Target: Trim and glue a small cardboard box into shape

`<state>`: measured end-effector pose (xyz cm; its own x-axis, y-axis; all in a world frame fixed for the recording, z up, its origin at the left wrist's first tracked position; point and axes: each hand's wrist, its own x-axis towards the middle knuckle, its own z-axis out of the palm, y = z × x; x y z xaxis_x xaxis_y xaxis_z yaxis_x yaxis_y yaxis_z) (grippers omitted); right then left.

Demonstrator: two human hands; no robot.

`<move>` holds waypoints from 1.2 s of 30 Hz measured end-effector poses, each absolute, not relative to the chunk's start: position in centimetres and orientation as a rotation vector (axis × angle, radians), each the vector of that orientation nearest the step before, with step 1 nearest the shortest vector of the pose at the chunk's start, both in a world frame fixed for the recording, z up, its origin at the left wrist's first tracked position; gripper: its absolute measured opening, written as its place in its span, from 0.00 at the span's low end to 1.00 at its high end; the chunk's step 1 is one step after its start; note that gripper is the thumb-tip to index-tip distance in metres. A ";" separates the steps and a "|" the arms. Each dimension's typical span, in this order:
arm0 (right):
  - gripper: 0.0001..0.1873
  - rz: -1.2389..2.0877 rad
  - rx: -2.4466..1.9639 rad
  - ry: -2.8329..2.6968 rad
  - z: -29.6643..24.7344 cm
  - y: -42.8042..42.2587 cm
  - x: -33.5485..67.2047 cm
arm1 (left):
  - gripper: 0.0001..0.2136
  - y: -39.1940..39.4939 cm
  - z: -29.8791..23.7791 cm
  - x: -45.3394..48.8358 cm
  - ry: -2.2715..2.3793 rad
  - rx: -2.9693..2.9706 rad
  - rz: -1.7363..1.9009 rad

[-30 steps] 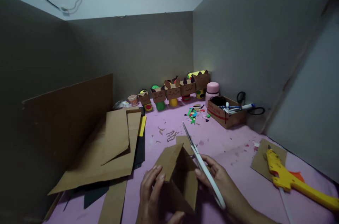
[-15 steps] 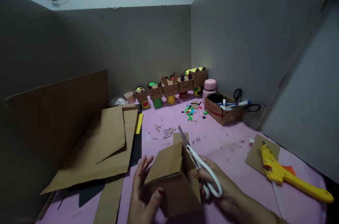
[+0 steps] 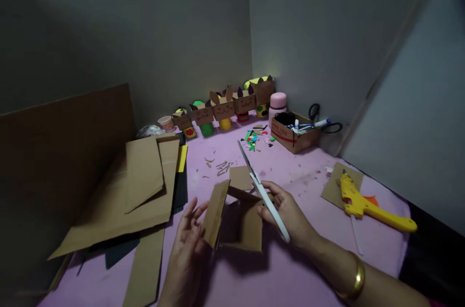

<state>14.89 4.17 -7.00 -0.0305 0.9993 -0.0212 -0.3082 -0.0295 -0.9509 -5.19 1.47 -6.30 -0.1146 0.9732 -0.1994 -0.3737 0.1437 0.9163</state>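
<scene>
A small open cardboard box (image 3: pixel 241 224) is tilted between my hands, its hollow inside facing me. My left hand (image 3: pixel 187 244) grips the box's left panel, with the thumb against it and the fingers partly behind. White-handled scissors (image 3: pixel 267 203) are in my right hand (image 3: pixel 285 210), blades together and pointing up and away. The fingertips of that hand also touch the box's right edge. Just beyond the box, a flat cardboard square (image 3: pixel 240 178) lies on the pink tabletop (image 3: pixel 290 273).
Cardboard sheets (image 3: pixel 119 205) are stacked at the left. A yellow glue gun (image 3: pixel 363 205) rests on a cardboard piece at the right. Cardboard-headed figures (image 3: pixel 222 111), a pink flask (image 3: pixel 278 103) and a box of pens (image 3: pixel 294 135) line the back. Paper scraps (image 3: pixel 250 140) lie nearer.
The box has turned so that its open inside now shows toward me. My right hand has tilted the scissors with it, and the whole view has shifted slightly right and down.
</scene>
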 end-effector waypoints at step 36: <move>0.26 1.633 -0.950 -0.864 -8.0 3.4 15.2 | 0.29 0.8 -6.6 -5.9 1.174 1.096 1.004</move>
